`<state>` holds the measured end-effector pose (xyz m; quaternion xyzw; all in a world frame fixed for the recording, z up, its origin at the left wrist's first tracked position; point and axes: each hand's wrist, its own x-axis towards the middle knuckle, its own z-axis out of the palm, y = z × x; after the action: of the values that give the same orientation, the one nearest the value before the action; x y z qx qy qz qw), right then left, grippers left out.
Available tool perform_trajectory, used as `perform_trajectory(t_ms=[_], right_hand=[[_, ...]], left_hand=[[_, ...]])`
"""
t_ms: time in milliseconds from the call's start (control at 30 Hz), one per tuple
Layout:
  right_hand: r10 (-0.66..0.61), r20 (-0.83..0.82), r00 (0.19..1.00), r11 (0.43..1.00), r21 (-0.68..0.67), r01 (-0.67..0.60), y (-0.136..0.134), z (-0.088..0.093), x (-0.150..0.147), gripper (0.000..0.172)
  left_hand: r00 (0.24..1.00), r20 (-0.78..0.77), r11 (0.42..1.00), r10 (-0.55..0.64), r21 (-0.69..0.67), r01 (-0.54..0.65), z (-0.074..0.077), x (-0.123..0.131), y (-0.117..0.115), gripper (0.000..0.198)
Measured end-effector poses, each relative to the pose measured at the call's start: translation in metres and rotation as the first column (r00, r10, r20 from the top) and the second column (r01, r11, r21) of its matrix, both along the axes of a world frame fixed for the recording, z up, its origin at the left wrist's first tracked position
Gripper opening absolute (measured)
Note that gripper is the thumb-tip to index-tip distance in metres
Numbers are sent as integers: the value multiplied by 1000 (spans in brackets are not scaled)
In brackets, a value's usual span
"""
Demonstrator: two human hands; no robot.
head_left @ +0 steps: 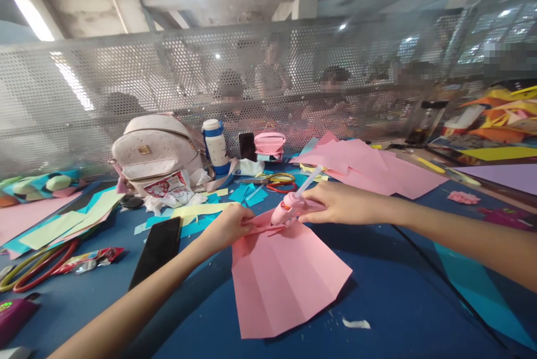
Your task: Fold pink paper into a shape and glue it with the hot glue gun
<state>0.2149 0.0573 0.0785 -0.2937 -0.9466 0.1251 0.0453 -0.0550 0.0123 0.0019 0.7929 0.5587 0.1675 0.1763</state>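
Note:
My right hand [325, 203] is wrapped round a pink hot glue gun [285, 211], with a clear glue stick [309, 181] poking up out of its back end. The gun's nozzle points down and left at the upper edge of a creased sheet of pink paper [285, 280]. Whether the nozzle touches the paper, I cannot tell. Pinched at its upper left edge, the paper is held by my left hand [230, 226]. Its lower part spreads over the blue table [197, 314] toward me.
A dark phone [158, 247] lies left of my left hand. Behind stand a pale backpack [157, 143] and a white-and-blue bottle [215, 146]. Scissors [281, 181] and blue scraps lie ahead. Pink sheets [373, 163] are piled back right. A black cord [444, 283] runs under my right forearm.

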Motion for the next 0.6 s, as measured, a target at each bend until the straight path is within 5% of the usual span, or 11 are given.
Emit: perform_trajectory(t_ms=[267, 600], right_hand=[[34, 55, 998, 998, 53, -37, -14, -4, -1, 46], [11, 170, 985, 984, 175, -42, -22, -4, 0, 27]], left_hand=[[1000, -18, 1000, 13, 4, -13, 1, 2, -2, 33], [1000, -16, 1000, 9, 19, -9, 1, 1, -2, 33]])
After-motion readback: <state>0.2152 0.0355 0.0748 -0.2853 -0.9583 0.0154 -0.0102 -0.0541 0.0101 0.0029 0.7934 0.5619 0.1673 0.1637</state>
